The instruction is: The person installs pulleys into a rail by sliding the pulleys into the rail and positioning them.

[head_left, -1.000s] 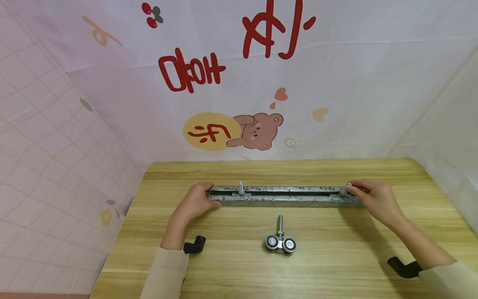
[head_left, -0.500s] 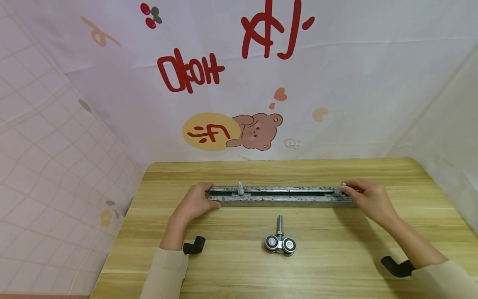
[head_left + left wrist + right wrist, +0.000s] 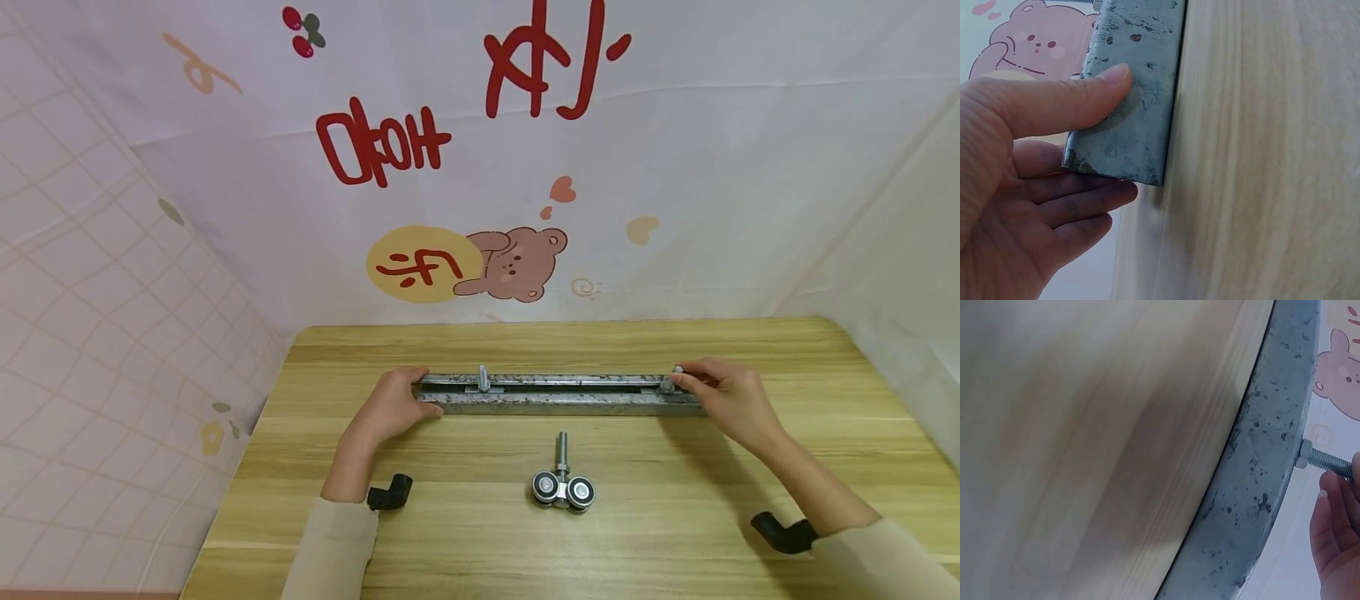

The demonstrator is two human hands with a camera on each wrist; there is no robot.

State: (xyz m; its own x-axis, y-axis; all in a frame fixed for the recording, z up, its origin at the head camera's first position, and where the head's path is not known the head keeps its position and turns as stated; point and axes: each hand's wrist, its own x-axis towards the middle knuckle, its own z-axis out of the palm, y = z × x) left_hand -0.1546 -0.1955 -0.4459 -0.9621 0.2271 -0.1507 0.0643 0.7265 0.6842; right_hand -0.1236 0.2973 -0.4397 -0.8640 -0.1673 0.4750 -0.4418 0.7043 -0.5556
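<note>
**Fingers of the right hand (image 3: 731,404) pinch a silver threaded metal bolt (image 3: 1327,460), shifted left along its slot**

Bolt stands up out of the slot in a long, grey, dark-flecked metal channel rail (image 3: 570,403), toward the right end. Over the last second it has moved steadily leftward; rail hasn't budged. Suggests it slides freely by hand, no sign of jamming. Left hand (image 3: 393,402) grips the rail's left end, thumb on the near face, probably bracing it. Second silver threaded bolt (image 3: 483,380), near that end, unchanged; gap between the two bolts now smaller. Nearer the person, apart from the rail: silver-and-black wheeled metal trolley (image 3: 562,491), untouched, lying on the pale woodgrain counter (image 3: 465,542).
</note>
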